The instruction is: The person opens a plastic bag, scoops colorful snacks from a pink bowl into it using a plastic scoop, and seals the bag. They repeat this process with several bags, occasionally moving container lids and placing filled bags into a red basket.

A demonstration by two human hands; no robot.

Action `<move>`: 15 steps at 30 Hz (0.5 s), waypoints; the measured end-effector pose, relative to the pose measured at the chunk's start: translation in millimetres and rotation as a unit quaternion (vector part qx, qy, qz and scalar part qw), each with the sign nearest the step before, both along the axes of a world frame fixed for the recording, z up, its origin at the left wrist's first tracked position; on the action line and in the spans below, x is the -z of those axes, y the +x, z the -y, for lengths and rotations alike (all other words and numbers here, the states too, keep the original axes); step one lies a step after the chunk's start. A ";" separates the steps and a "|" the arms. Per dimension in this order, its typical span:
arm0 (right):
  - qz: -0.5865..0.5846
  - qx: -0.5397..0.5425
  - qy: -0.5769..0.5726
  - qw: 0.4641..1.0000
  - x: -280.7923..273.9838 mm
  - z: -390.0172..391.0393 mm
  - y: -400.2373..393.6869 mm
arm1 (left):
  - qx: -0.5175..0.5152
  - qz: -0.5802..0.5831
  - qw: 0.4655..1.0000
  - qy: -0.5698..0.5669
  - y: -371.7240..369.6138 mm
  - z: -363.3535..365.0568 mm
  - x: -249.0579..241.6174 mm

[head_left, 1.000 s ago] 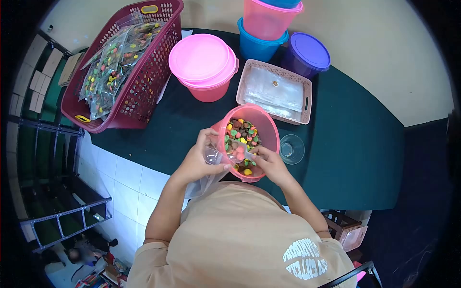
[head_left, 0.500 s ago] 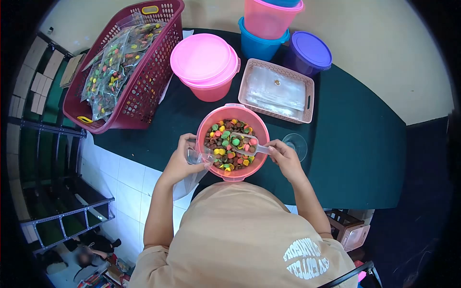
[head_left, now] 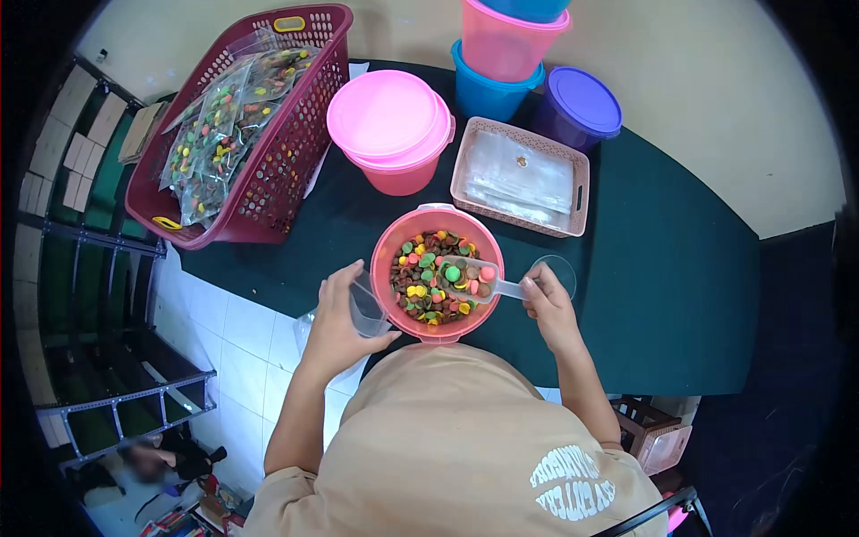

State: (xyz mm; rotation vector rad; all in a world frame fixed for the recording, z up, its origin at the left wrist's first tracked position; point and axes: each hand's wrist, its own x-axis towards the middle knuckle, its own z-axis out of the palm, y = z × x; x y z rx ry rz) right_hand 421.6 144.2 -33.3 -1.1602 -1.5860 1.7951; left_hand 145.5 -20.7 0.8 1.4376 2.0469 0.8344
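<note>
In front of my body stands a pink tub (head_left: pixel 383 242), part-filled with brown, green, yellow and pink button-shaped pieces (head_left: pixel 416 291). My right hand (head_left: pixel 550 309) grips the handle of a clear plastic scoop (head_left: pixel 510 289). Several of the pieces lie in the scoop, which is over the tub's right half. At the tub's left rim, my left hand (head_left: pixel 340 322) holds a clear plastic bag (head_left: pixel 367 311) with its mouth spread, thumb and fingers wide apart around it. The lower part of the bag hangs behind that hand.
A maroon basket (head_left: pixel 268 192) of filled bags (head_left: pixel 219 134) stands at the left. Behind the tub are a lidded pink tub (head_left: pixel 391 125), a tray (head_left: pixel 458 183) of flat clear bags (head_left: pixel 523 174), and blue (head_left: pixel 492 89) and purple (head_left: pixel 577 107) tubs. A clear round dish (head_left: pixel 562 268) lies by my right hand.
My right hand and the scoop have moved to the right, away from the bag. My left hand has shifted left off the tub, its fingers spreading wider with the bag.
</note>
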 end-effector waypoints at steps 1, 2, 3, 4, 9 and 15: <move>-0.018 -0.009 -0.006 1.000 -4.2 1.6 0.1 | 0.033 -0.068 0.997 0.033 4.0 -1.3 -4.7; -0.036 -0.018 -0.012 0.999 -9.4 2.7 -0.2 | 0.034 -0.061 0.997 0.014 9.2 -3.8 -9.1; -0.036 -0.021 -0.011 0.999 -16.7 4.0 -1.4 | 0.031 -0.061 0.998 0.015 14.1 -6.0 -9.2; -0.043 -0.035 -0.016 0.998 -25.1 5.8 -3.8 | 0.046 -0.084 0.995 0.030 18.5 -8.3 -9.1; -0.048 -0.074 0.026 0.996 -48.4 9.1 -20.3 | 0.092 -0.070 0.988 0.103 34.8 -17.2 -9.5; 0.096 -0.115 0.119 0.982 -83.6 14.4 -29.2 | 0.125 -0.082 0.978 0.145 42.1 -21.3 -12.5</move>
